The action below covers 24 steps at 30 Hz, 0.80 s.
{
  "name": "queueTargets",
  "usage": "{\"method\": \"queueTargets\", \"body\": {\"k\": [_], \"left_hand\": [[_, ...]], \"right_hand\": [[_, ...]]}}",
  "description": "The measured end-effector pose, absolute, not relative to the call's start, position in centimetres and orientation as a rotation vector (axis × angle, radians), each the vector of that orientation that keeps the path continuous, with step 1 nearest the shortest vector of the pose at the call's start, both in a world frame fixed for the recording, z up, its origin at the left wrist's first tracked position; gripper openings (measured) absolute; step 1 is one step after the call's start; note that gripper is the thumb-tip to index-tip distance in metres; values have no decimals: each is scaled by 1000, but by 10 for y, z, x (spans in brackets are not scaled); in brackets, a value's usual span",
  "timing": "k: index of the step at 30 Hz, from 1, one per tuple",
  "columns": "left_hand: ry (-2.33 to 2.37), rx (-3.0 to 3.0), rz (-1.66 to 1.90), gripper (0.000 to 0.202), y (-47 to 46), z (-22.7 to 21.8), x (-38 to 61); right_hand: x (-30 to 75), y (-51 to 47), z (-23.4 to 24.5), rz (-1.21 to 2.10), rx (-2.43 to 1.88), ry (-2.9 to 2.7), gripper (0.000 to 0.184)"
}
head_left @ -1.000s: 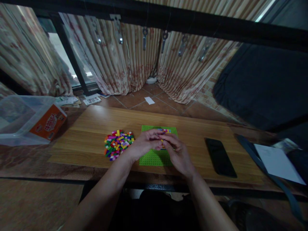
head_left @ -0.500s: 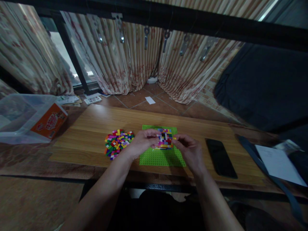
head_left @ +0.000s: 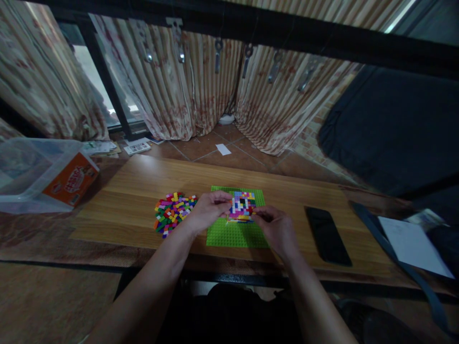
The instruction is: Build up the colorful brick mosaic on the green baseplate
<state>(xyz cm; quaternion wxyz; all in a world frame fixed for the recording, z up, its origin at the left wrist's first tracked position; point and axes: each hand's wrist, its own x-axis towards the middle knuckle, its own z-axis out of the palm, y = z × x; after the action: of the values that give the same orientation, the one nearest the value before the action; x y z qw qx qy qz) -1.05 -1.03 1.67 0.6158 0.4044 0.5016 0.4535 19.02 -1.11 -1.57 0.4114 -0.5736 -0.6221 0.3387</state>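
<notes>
A low block of many-coloured toy bricks [head_left: 242, 203], with a dark square gap in its top, stands on a green studded baseplate [head_left: 233, 237]. At its left edge is my left hand [head_left: 208, 211], thumb and fingers closed together; what lies between the fingertips is too small to make out. My right hand [head_left: 278, 228] pinches a small yellowish toy brick [head_left: 254, 213] against the block's front right side. That brick is mostly hidden by my fingertips. Left of the baseplate, a loose heap of small toy bricks [head_left: 173, 212] lies beside my left forearm.
Right of the baseplate, a black phone [head_left: 328, 235] lies on the wooden board [head_left: 118, 200]. A clear plastic bin [head_left: 36, 200] with an orange label stands at the far left. At the right are a grey strap [head_left: 390, 253] and a white paper sheet [head_left: 412, 243].
My right hand has moved left, bringing the yellowish toy brick to the block. My left hand has drawn back slightly left, uncovering more of the block's top.
</notes>
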Motion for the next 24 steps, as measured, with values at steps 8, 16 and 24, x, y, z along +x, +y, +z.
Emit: {"method": "queueTargets", "body": {"k": [8, 16, 24], "left_hand": [[1154, 962, 1040, 18, -10, 15, -14], [1136, 977, 1049, 17, -10, 13, -14], [1179, 986, 1028, 16, -10, 14, -12]], "right_hand": [[190, -14, -17, 700, -1419, -1697, 17], [186, -16, -14, 669, -1449, -1693, 20], [186, -18, -7, 651, -1506, -1685, 20]]}}
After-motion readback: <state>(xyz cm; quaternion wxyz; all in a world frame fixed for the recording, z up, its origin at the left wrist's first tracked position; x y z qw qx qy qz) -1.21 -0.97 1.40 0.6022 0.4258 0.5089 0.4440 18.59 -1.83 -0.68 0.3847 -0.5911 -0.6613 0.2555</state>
